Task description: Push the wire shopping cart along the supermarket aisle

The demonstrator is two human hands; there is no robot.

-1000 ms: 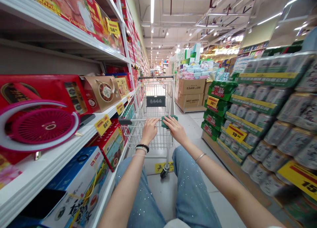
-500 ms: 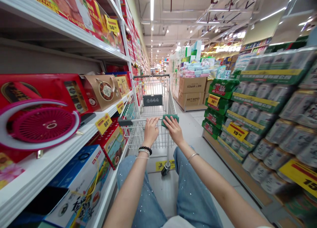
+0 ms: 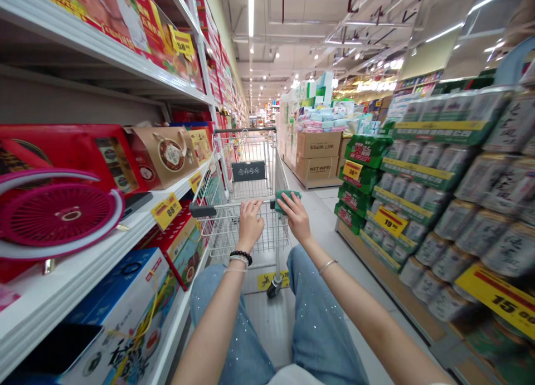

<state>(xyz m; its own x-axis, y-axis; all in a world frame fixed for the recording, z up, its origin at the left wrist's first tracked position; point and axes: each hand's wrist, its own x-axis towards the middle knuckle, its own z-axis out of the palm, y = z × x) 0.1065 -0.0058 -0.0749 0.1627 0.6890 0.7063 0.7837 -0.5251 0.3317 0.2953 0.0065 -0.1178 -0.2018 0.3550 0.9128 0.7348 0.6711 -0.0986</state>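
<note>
Cloth (image 3: pixel 296 195) clamped by right hand (image 3: pixel 297 219) at right end of cart handle (image 3: pixel 203 211); left hand (image 3: pixel 251 223) touches handle, grip unclear. Wiping looks unfinished.

The cloth (image 3: pixel 296 195) near the centre is deep green. The shopping cart (image 3: pixel 246 189) is silver-grey, its handle ends (image 3: pixel 203 211) and panel (image 3: pixel 248 171) dark grey. Jeans (image 3: pixel 324 312) at lower centre are pale blue, speckled with white glints. At the left edge the fan (image 3: pixel 62 215) is magenta (easily the loudest colour here) and white. At right, price tags (image 3: pixel 390 221) are yellow, banded red, with black figures.
</note>
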